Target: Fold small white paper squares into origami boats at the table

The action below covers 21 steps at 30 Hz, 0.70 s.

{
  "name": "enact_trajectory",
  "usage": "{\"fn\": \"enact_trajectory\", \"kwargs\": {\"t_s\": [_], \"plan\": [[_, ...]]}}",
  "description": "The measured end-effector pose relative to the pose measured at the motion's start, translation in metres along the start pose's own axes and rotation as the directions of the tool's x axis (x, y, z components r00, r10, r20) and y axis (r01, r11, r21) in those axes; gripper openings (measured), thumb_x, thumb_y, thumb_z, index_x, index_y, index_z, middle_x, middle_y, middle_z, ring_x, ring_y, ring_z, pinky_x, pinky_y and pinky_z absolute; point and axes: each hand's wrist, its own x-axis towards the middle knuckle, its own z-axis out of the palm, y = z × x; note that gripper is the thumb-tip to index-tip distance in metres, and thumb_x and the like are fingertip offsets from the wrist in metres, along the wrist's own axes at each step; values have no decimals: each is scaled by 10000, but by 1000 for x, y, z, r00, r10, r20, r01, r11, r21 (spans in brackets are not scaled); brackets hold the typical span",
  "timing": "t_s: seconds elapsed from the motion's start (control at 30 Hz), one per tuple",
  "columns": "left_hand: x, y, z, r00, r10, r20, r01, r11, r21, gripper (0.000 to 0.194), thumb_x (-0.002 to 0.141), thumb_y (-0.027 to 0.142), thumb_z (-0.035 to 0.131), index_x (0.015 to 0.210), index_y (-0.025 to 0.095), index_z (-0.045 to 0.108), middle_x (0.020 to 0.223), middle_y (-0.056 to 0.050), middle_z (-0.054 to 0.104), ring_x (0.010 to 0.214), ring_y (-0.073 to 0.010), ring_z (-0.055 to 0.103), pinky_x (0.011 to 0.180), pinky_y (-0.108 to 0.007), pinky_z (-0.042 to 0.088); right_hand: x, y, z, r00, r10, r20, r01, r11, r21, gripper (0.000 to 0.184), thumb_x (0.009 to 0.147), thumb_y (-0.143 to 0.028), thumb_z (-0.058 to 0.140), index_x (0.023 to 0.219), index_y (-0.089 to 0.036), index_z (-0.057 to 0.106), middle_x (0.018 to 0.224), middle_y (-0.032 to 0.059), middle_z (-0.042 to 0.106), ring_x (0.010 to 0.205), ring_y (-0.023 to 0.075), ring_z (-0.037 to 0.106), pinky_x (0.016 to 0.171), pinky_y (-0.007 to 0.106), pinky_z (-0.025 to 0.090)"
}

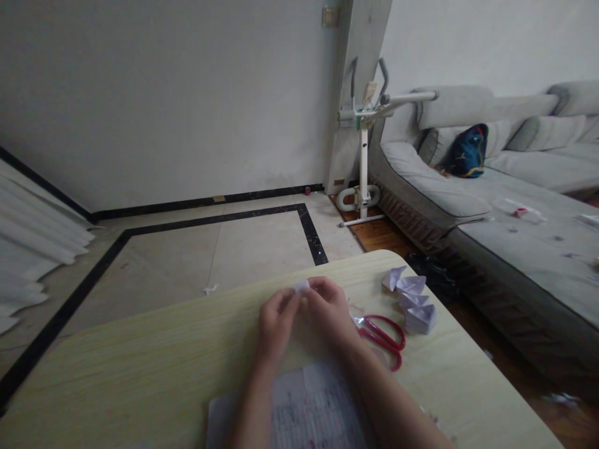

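A small white piece of paper is pinched between both hands above the far part of the table. My left hand grips its left side with thumb and fingers closed. On the other side, my right hand closes its fingertips on the same piece. Most of the paper is hidden by the fingers, so its folds cannot be made out. Red-handled scissors lie on the table just right of my right hand, blades partly covered by it. Beneath my forearms is a sheet of lined paper with writing.
Several folded paper shapes stand in a row near the right edge of the pale wooden table. Beyond are a grey sofa with a blue backpack, a white exercise machine and a white curtain.
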Motion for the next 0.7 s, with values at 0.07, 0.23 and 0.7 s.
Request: {"fn": "enact_trajectory", "kwargs": {"t_s": [0.07, 0.23, 0.7], "plan": [[0, 0, 0, 1000, 16, -8, -16, 1000, 8, 240, 816, 367, 604, 781, 144, 685, 683, -37, 666, 694, -181, 629, 651, -252, 492, 0, 1, 1, 1000, 17, -3, -17, 1000, -12, 193, 749, -364, 678, 762, -174, 647, 648, -1, 629, 574, 136, 564, 549, 235, 445], [-1, -3, 2, 999, 36, -40, -35, 999, 25, 225, 806, 374, 614, 782, 152, 641, 727, -39, 670, 710, -182, 635, 654, -255, 496, 2, 3, 0, 999, -4, -33, 1, 996, -91, 205, 759, -370, 659, 733, -167, 654, 617, 7, 636, 546, 135, 563, 522, 231, 440], [3, 2, -3, 986, -53, -158, 50, 999, -21, 262, 753, 397, 657, 691, 143, 676, 631, -8, 641, 614, -147, 580, 603, -234, 449, -8, -7, 6, 994, -46, 99, 66, 975, -212, 147, 823, -292, 602, 755, -171, 649, 682, 4, 644, 636, 143, 571, 590, 232, 438]]}}
